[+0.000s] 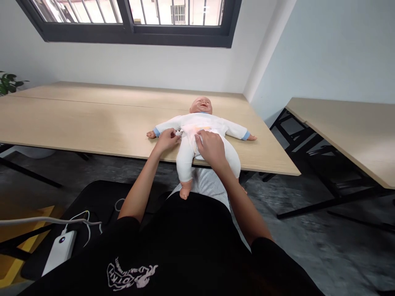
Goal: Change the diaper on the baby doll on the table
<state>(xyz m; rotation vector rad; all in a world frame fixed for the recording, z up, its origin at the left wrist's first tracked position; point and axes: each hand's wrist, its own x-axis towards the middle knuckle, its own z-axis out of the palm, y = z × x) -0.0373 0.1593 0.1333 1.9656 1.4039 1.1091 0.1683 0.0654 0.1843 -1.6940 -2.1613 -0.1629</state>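
Observation:
A baby doll (200,123) in a white romper with blue cuffs lies on its back on the wooden table (92,123), arms spread, legs hanging over the near edge. My left hand (167,139) pinches the white cloth at the doll's right hip. My right hand (210,147) rests closed on the cloth over the doll's belly and crotch, fingers curled into the fabric. The romper looks open at the waist, where a patch of pale nappy (197,130) shows.
A second wooden table (345,123) stands at the right with black legs. A white power bank (60,250) with cables lies on a black seat at lower left. A plant (8,82) sits at the far left. A window runs above the wall.

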